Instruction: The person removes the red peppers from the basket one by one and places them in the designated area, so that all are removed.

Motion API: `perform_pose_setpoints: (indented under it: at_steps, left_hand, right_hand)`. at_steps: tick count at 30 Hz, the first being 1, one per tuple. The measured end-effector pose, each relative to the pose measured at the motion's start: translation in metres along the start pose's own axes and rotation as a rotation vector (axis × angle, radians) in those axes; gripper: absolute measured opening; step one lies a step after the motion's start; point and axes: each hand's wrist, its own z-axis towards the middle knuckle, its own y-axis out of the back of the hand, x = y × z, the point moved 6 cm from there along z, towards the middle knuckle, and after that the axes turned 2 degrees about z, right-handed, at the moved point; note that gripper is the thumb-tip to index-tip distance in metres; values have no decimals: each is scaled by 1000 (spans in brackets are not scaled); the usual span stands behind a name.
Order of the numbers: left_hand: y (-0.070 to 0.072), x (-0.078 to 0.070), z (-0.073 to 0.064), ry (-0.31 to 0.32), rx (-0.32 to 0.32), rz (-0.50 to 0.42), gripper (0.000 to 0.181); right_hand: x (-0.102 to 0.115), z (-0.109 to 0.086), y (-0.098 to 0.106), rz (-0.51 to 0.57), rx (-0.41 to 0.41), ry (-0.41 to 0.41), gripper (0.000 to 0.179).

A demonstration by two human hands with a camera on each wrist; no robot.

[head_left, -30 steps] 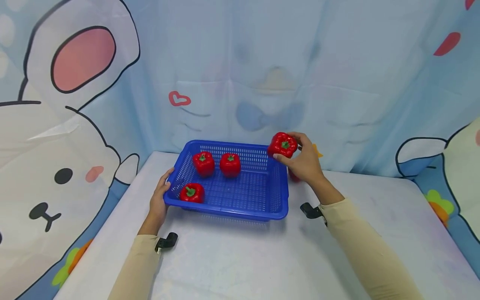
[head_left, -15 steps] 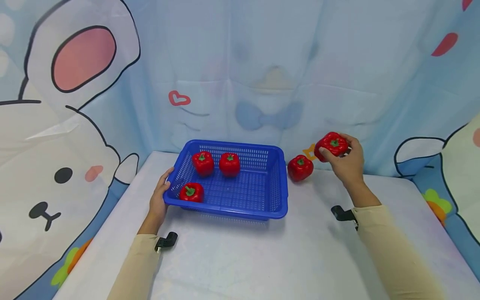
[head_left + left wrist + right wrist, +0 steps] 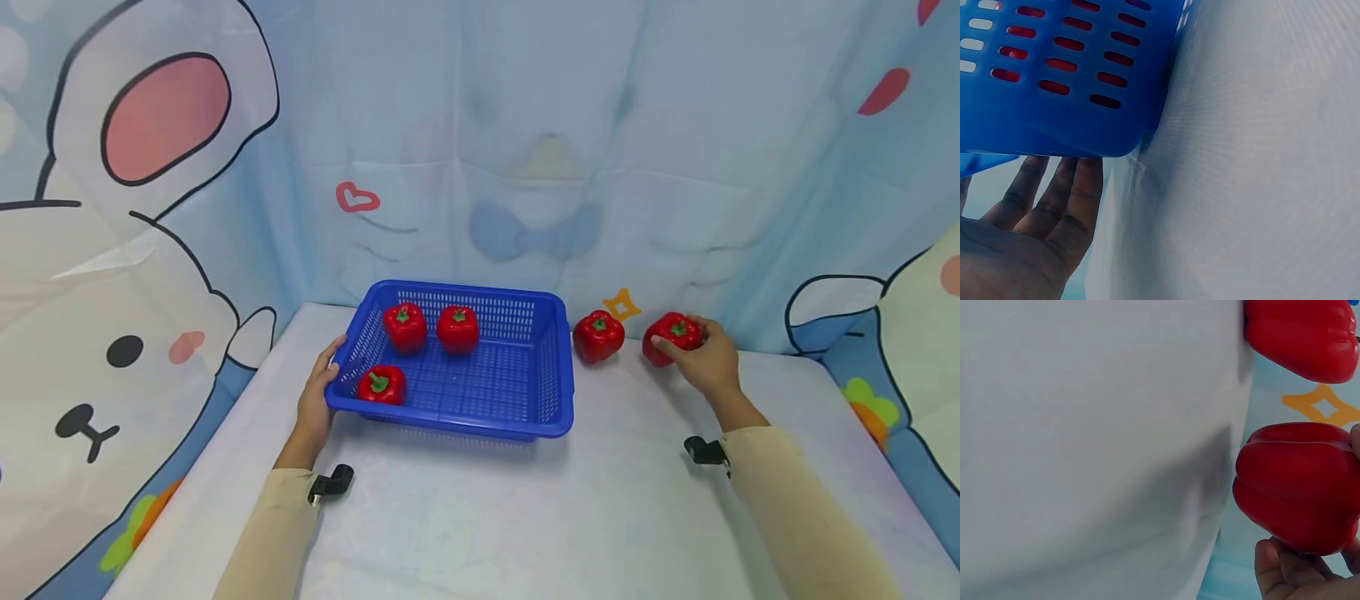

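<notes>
At the right of the table my right hand (image 3: 710, 357) grips a red bell pepper (image 3: 670, 340) from its right side, thumb in front and fingers behind. That pepper is at the table surface or just over it; I cannot tell if it touches. Left of it, a second red bell pepper (image 3: 598, 337) stands beside the blue basket (image 3: 457, 429). Inside the basket are three more: two bell peppers at the back, one a left pepper (image 3: 405, 327) and one a right pepper (image 3: 457, 330), plus a front-left pepper (image 3: 382, 385). My left hand (image 3: 1035, 225) touches the basket's left end with fairly straight fingers.
The table is covered by a white cloth (image 3: 480, 517). A light blue printed curtain (image 3: 525, 125) hangs right behind the basket and the peppers. Cartoon-printed cloth (image 3: 135, 333) also closes off the left side.
My right hand has carried its bell pepper from above the basket's right edge to the right, then lowered it toward the table. The left hand and basket have stayed in place.
</notes>
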Motion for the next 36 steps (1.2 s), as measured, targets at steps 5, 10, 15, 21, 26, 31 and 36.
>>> perform_pose_setpoints:
  at_steps: [5,10,15,21,26,31,36]
  left_hand:
    - [0,0,0,-1,-1,1,50]
    - [-1,0,0,-13,6,-2,50]
    - [-1,0,0,-23,9,-2,50]
    - [1,1,0,-27,10,4,50]
    - [2,1,0,-32,8,9,50]
    - [3,1,-1,-24,3,14,50]
    - [1,2,-1,-18,4,15,51]
  right_hand:
    - [-6,0,-6,-28,32,-25,92]
    - [-7,-1,-9,-36,43,-15,92]
    - [-3,-3,-8,-44,31,26,94]
    - [28,-22,-1,-47,-101,116,89]
    - [84,-67,-12,10,-130,308,85]
    - [143,-121,-50,51,76,441,84]
    - [185,-162,-88,125,307,445,80]
